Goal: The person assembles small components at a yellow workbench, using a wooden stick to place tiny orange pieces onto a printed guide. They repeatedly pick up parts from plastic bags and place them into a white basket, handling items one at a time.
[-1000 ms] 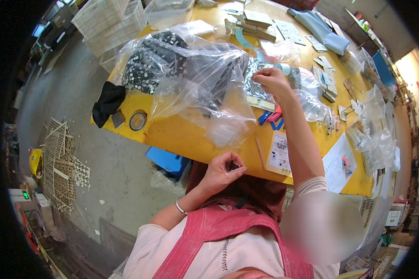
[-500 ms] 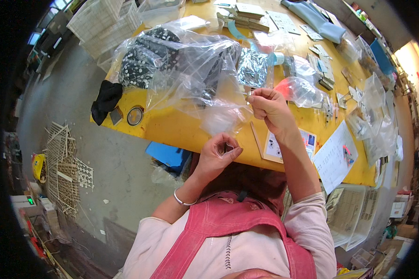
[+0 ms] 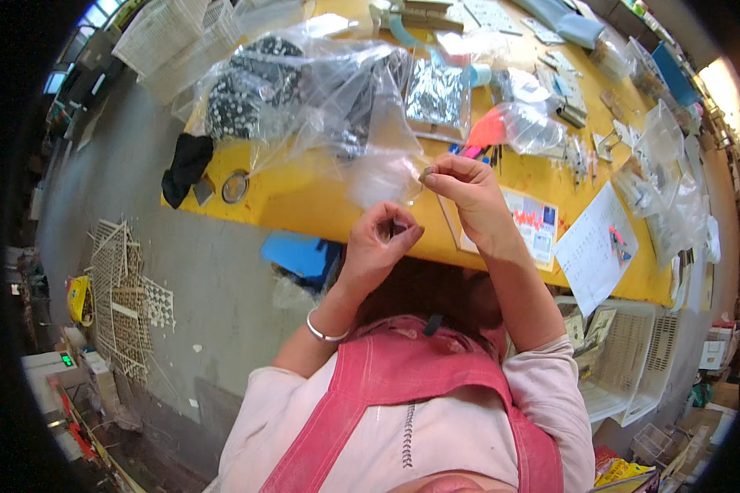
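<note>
My left hand [image 3: 380,248] hovers at the near edge of the yellow table [image 3: 296,201], fingers curled round toward the thumb; whatever lies inside the curl is too small to name. Higher and to its right, my right hand [image 3: 475,197] pinches a tiny item between thumb and fingertips, and I cannot make out its kind. Just beyond both hands spreads a large clear plastic bag [image 3: 329,107] with black, white-dotted material [image 3: 255,90] in it. A silvery foil packet [image 3: 437,94] lies past my right hand, with a printed sheet [image 3: 534,226] below it to the right.
A black cloth [image 3: 187,168] and a round metal-rimmed object [image 3: 235,188] sit at the table's left edge. At right are a white paper [image 3: 596,246] with small tools, clear bags [image 3: 662,197], and a white plastic crate [image 3: 617,353] below. Lattice pieces [image 3: 127,296] lie on the floor.
My right hand has come slightly nearer and left, still pinching. My left hand has risen a little, its curl now tighter. The view has shifted slightly.
</note>
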A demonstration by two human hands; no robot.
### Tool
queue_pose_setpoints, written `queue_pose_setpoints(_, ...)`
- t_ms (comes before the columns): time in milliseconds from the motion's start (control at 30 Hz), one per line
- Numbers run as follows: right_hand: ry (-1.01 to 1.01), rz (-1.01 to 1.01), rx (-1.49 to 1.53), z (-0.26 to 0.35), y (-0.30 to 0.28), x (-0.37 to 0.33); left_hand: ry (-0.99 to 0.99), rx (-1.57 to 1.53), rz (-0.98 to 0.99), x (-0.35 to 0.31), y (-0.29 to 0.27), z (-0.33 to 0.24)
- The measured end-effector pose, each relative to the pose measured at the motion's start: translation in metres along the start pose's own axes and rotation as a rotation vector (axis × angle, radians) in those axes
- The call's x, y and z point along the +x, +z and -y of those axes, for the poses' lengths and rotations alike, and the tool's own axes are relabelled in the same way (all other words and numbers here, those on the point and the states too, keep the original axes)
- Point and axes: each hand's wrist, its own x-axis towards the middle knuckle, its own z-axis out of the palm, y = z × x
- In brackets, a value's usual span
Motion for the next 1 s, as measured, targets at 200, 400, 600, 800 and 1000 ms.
queue_pose_setpoints(200, -0.174, 0.096, -0.276, -0.020, 0.019, -0.037, 0.054, -0.107, 0.043, -0.003, 0.002, 0.014)
queue_pose_setpoints(400, -0.284, 0.104, -0.567, -0.022, 0.024, -0.044, 0.101, -0.114, 0.095, -0.003, -0.001, 0.016)
queue_pose_setpoints(600, -0.414, 0.128, -0.724, -0.024, 0.032, -0.040, 0.138, -0.085, 0.068, -0.005, -0.010, 0.018)
queue_pose_setpoints(800, -0.412, 0.103, -0.749, -0.021, 0.056, -0.033, 0.161, -0.079, 0.002, -0.010, -0.022, 0.004)
queue_pose_setpoints(1000, -0.744, 0.171, -1.113, 0.006, 0.100, 0.029, 0.140, 0.142, -0.088, -0.019, -0.050, 0.004)
